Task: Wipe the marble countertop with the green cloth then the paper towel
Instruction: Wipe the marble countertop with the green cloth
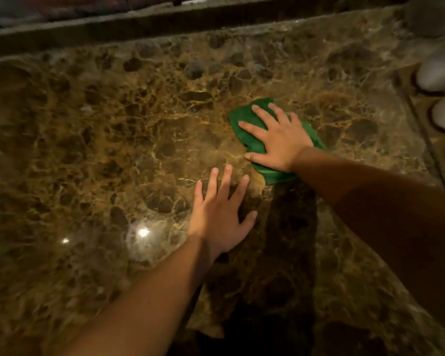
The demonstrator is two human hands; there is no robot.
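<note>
Green cloth (244, 119) lay flat on the marble table (113, 124), long axis running far-left to near-right, pressed under the spread, straight fingers of the right hand (278, 142); the left hand (219, 214), flat and empty, rested just nearer.

marble countertop (113, 129): dark brown, mottled, gold-tan and white veining, glossy with white light glints. green cloth (244, 116): solid deep green, no pattern. Rounded objects (434, 73) at right edge: plain pale grey-white.
</note>
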